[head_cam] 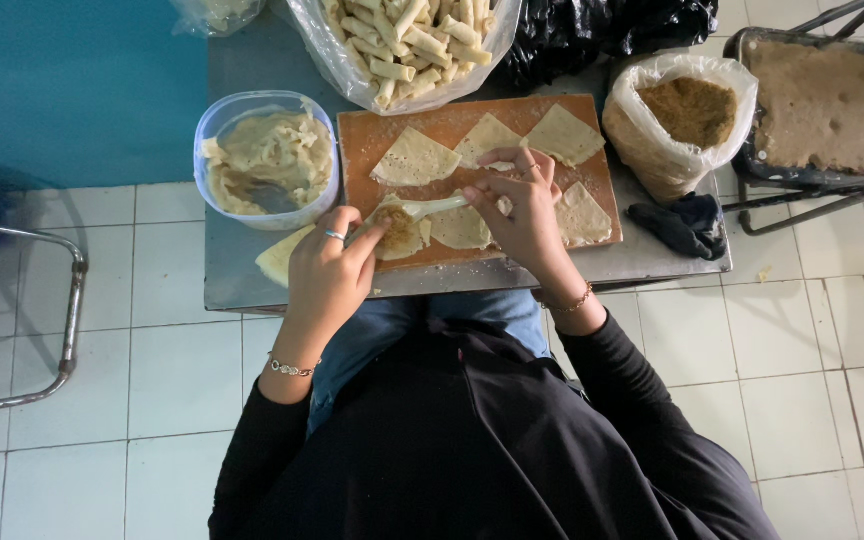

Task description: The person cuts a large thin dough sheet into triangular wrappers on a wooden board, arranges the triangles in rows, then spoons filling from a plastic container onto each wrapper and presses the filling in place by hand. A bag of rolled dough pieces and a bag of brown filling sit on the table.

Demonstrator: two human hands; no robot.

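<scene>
Right hand (522,205): fingers closed around the handle end of a white plastic spoon (430,208). Spoon lies roughly level across the wooden cutting board (362,135), long axis left-right, bowl pointing left onto a filled triangular wrapper (400,232). Left hand (330,270): fingers curled, pinching that wrapper's near edge at the counter (232,260) front.

The bag of rolled pastries (407,45) is cut off by the top edge.
</scene>
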